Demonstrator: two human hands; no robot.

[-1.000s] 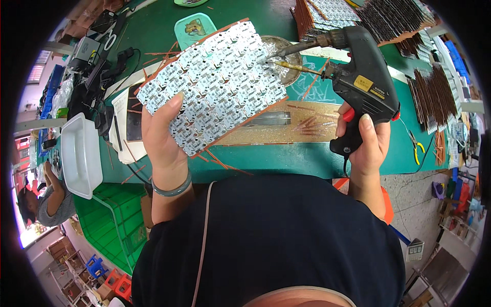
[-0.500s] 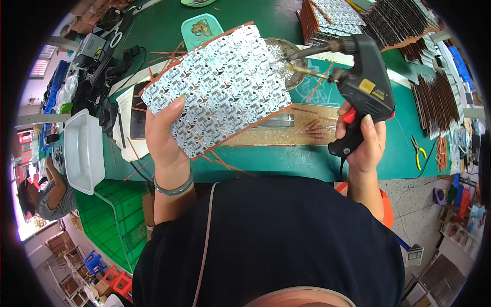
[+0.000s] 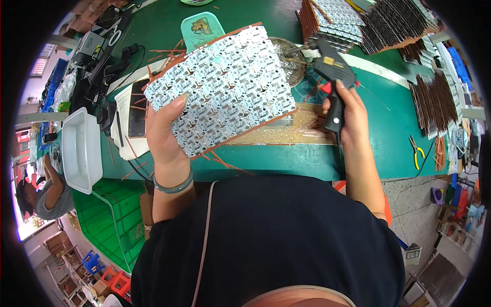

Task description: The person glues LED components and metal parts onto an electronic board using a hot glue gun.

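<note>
My left hand (image 3: 164,130) grips a circuit board panel (image 3: 230,89) by its lower left edge, thumb on top. The panel is white with repeated dark patterns and brown border strips, and it is held tilted above the bench. My right hand (image 3: 352,110) is wrapped round the handle of a black soldering gun (image 3: 332,64) with a red trigger. The gun's front end reaches over a round metal dish (image 3: 302,74) holding silvery bits; the panel hides part of this dish. Whether the tip touches the bits I cannot tell.
A brown board (image 3: 312,123) lies under the panel, with thin strips on it. Stacked panels (image 3: 332,25) stand at the far right. Yellow-handled pliers (image 3: 417,152) lie on the right. A white tub (image 3: 82,151) and green crate (image 3: 115,215) are on the left. Another person (image 3: 48,197) sits beyond them.
My right hand has moved the soldering gun away from me and slightly left, so its front end is now over the dish. The panel has shifted slightly to the right.
</note>
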